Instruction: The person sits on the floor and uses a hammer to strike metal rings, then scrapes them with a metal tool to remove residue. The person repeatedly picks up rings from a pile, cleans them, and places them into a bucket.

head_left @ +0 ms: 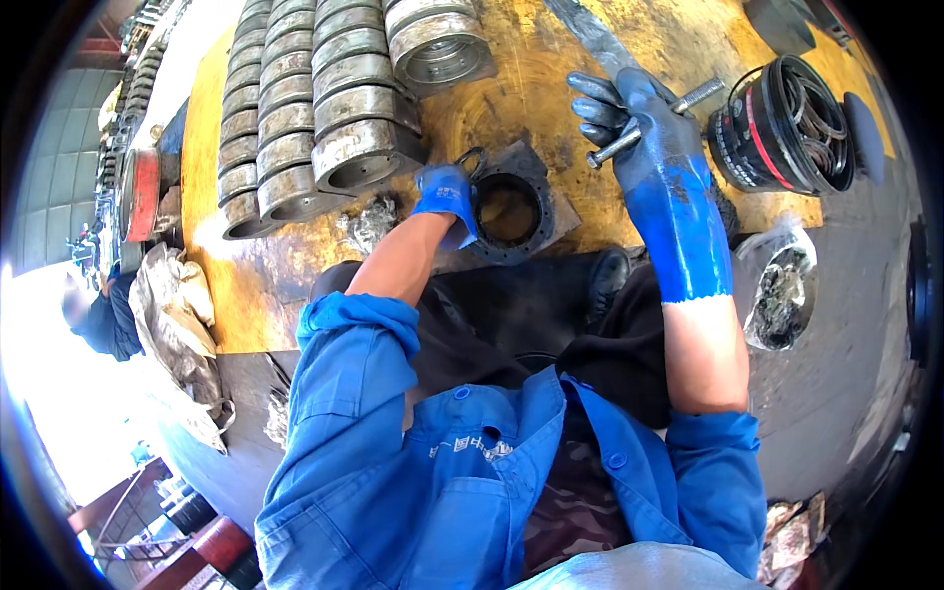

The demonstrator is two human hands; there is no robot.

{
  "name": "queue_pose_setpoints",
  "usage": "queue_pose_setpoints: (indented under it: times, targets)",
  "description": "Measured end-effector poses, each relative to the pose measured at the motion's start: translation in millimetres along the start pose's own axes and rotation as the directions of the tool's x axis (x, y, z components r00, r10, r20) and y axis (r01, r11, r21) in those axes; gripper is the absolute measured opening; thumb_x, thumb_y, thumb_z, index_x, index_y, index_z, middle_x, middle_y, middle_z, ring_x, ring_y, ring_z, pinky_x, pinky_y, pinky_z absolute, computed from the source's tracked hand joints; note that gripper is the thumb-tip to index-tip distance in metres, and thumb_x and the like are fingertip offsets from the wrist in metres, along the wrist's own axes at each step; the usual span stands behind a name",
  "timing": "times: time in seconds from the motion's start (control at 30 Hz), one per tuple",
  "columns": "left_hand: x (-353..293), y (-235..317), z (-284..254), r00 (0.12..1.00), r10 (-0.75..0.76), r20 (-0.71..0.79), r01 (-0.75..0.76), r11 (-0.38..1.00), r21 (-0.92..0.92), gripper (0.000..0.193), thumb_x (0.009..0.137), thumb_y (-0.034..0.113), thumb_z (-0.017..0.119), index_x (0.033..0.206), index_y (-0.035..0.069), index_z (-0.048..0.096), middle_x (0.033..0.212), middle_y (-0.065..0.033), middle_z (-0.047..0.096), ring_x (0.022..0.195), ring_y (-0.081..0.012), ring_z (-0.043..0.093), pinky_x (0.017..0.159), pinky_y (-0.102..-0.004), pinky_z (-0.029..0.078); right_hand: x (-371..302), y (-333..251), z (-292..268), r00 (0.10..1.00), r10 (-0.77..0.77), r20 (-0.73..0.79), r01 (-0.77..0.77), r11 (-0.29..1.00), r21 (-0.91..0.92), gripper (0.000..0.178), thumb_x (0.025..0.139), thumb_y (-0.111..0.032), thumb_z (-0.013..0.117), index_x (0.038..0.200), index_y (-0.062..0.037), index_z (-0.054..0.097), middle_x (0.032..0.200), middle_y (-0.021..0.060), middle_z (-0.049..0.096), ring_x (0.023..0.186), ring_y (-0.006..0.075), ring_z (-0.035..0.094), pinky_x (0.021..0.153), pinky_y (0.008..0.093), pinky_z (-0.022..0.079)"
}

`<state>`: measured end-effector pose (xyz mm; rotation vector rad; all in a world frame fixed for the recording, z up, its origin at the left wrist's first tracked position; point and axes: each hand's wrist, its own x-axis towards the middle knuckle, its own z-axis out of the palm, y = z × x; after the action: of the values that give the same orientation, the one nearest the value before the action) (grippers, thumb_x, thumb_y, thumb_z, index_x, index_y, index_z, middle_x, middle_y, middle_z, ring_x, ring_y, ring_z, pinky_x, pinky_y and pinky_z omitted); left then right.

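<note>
My left hand [447, 194], in a blue glove, is closed at the left side of a dark metal block [544, 202] with a large round hole. A small dark loop [473, 157] sticks out beyond its fingers; what they grip is hidden. My right hand [654, 147], in a long blue glove blackened at the fingers, is raised to the right of the block. It is closed around a bolt-like metal rod [618, 147] whose ends show on both sides. A flat grey metal strip [593, 34] reaches up from its fingertips; whether the hand holds it is unclear.
Rows of stacked metal rings [362, 152] stand on the stained yellow table [265, 305] at the left. A black bucket [752, 133] with coiled rings lies at the right, near a clear plastic bag [782, 295]. Crumpled plastic [371, 224] lies by my left hand. Another person [108, 315] is far left.
</note>
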<state>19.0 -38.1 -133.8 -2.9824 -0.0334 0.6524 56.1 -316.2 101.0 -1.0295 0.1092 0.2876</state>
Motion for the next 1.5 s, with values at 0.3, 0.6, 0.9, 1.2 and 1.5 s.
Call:
queue_pose_setpoints:
  times: [0.3, 0.6, 0.9, 1.2, 1.5]
  targets:
    - [4.7, -7.2, -37.5, 0.996, -0.07, 0.057, 0.065, 0.994, 0.084, 0.028, 0.077, 0.023, 0.064, 0.102, 0.013, 0.072, 0.104, -0.0131, 0.069, 0.1, -0.0317, 0.065, 0.084, -0.042, 0.052, -0.4, -2.8, 3.2, 0.998, 0.07, 0.0, -0.07, 0.991, 0.113, 0.029, 0.086, -0.018, 0.056, 0.109, -0.0001, 0.056, 0.113, 0.0228, 0.062, 0.08, 0.0206, 0.065, 0.071, 0.0314, 0.053]
    - [-29.1, -54.6, -110.3, 0.934, -0.352, -0.067, 0.332, 0.92, -0.211, 0.032, 0.084, 0.033, 0.061, 0.101, 0.008, 0.07, 0.102, -0.0157, 0.068, 0.097, -0.0322, 0.066, 0.085, -0.0409, 0.051, -4.9, -3.1, 4.8, 0.996, -0.045, 0.082, 0.047, 0.999, -0.026, 0.038, 0.083, -0.025, 0.063, 0.11, 0.0013, 0.055, 0.11, 0.0211, 0.064, 0.078, 0.0184, 0.065, 0.068, 0.0284, 0.053]
    - [-99.7, -110.1, -154.1, 0.947, -0.23, -0.225, -0.226, 0.024, -0.974, 0.028, 0.089, 0.03, 0.064, 0.095, 0.003, 0.069, 0.083, -0.0044, 0.07, 0.069, -0.0113, 0.061, 0.062, -0.0278, 0.048, -14.3, 5.2, 23.4, 0.942, -0.106, 0.319, 0.22, 0.913, -0.344, 0.038, 0.089, -0.015, 0.059, 0.126, -0.0066, 0.055, 0.107, 0.0124, 0.068, 0.068, 0.0122, 0.062, 0.058, 0.0257, 0.051]
    - [-119.5, -114.5, -165.5, 0.956, -0.203, -0.21, -0.077, 0.519, -0.851, 0.027, 0.087, 0.028, 0.065, 0.097, 0.004, 0.07, 0.081, -0.0073, 0.069, 0.073, -0.0152, 0.063, 0.068, -0.0306, 0.049, -41.3, 14.8, 34.6, 0.478, -0.181, 0.86, 0.812, -0.282, -0.511, 0.046, 0.079, -0.01, 0.067, 0.12, -0.0271, 0.057, 0.07, 0.0083, 0.059, 0.06, 0.0279, 0.06, 0.051, 0.0381, 0.05]
    - [-102.9, -118.9, -149.4, 0.961, -0.254, -0.111, 0.167, 0.851, -0.498, 0.04, 0.083, 0.04, 0.067, 0.101, 0.004, 0.069, 0.083, -0.0135, 0.069, 0.073, -0.0191, 0.063, 0.069, -0.0357, 0.049, -31.8, 37.6, 27.2, 0.356, -0.066, 0.932, 0.831, -0.435, -0.348, 0.047, 0.081, -0.007, 0.058, 0.126, -0.0208, 0.055, 0.07, 0.0115, 0.058, 0.063, 0.0296, 0.06, 0.052, 0.0419, 0.049]
